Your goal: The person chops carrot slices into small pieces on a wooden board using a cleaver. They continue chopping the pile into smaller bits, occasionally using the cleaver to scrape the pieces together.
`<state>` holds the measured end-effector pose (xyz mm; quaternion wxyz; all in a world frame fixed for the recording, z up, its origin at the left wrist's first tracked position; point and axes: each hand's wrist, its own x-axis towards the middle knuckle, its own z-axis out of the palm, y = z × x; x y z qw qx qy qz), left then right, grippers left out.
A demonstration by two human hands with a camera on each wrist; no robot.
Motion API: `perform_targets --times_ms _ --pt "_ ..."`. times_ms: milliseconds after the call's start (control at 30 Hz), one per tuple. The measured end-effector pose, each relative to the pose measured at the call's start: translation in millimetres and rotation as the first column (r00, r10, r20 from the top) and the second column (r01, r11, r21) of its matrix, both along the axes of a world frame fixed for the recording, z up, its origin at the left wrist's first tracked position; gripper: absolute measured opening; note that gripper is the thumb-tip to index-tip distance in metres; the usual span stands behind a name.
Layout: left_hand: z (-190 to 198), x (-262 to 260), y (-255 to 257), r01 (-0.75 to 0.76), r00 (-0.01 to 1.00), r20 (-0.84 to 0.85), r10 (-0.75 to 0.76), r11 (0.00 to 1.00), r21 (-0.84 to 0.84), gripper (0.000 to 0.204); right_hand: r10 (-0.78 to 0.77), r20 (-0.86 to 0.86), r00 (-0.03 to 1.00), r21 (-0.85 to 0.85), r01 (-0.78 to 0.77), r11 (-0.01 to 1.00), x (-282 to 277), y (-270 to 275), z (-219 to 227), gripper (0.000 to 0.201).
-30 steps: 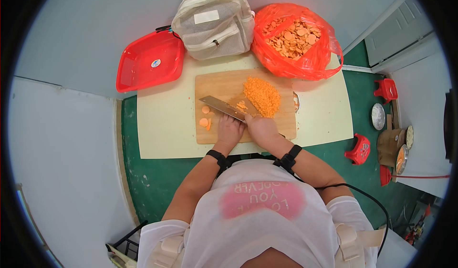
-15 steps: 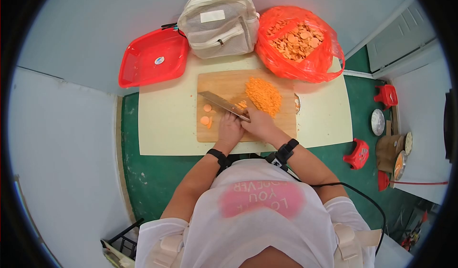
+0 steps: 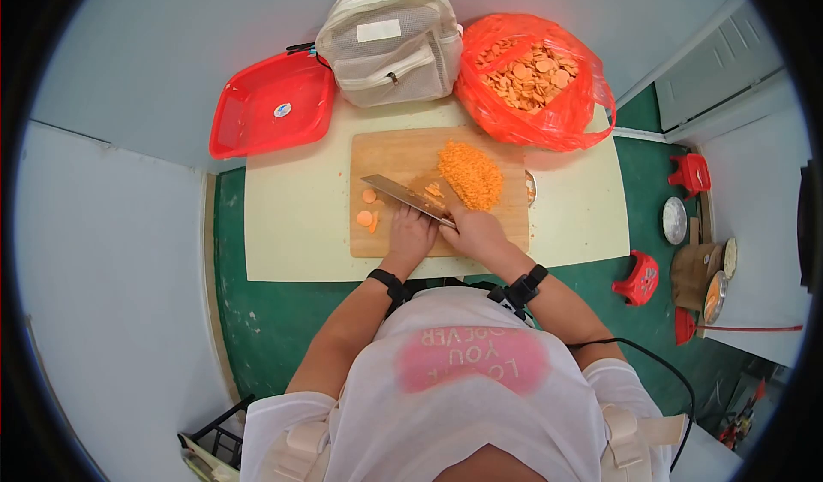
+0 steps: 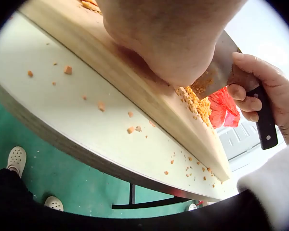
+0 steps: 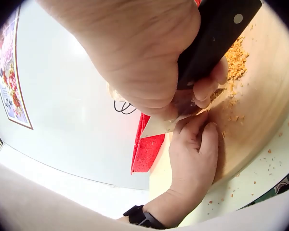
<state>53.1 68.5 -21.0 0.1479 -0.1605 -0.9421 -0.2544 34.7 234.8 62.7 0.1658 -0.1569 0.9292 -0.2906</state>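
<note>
A wooden cutting board [image 3: 386, 149] lies on the table. My right hand [image 3: 477, 233] grips the black handle [image 5: 216, 38] of a broad kitchen knife [image 3: 396, 192], whose blade slants to the upper left across the board. My left hand [image 3: 411, 235] rests on the board on the near side of the blade, its bent fingers [image 5: 195, 126] right at the metal; whatever is under them is hidden. Finely chopped carrot [image 3: 470, 173] is heaped beyond the knife, and a few shreds [image 3: 435, 189] lie by the blade. Carrot slices [image 3: 365, 218] lie at the board's left side.
Behind the board stand a red basin [image 3: 240, 126], a pale mesh backpack [image 3: 390, 45] and a red plastic bag [image 3: 591, 126] full of carrot slices. Carrot crumbs [image 4: 101, 106] dot the pale tabletop [image 4: 86, 120] near its front edge. Red stools [image 3: 639, 278] stand on the green floor to the right.
My right hand and the knife have shifted slightly over the board, the blade staying beside my left fingers. The left hand stays in about the same place.
</note>
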Motion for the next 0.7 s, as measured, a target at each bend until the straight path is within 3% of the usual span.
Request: perform_targets --times_ms 367,500,567,700 --pt "-0.3 2.2 -1.2 -0.006 1.0 0.022 0.007 0.998 -0.062 0.03 0.076 -0.013 0.997 0.141 -0.073 0.987 4.8 -8.3 7.3 0.028" --pt "-8.6 3.1 0.3 -0.016 0.994 0.11 0.025 0.997 -0.081 0.031 0.062 -0.042 0.997 0.085 -0.059 0.995 -2.9 -19.2 -16.6 0.028" --pt "-2.2 3.3 1.4 -0.036 0.999 0.02 0.036 0.999 0.007 0.028 0.067 -0.047 0.997 0.066 -0.064 0.996 -5.1 -25.0 -19.8 0.029" --pt "5.2 -0.3 -0.5 0.024 0.997 -0.073 -0.027 0.999 -0.042 0.029 0.04 -0.044 0.998 0.057 -0.037 0.998 -8.0 -14.3 -14.6 0.03"
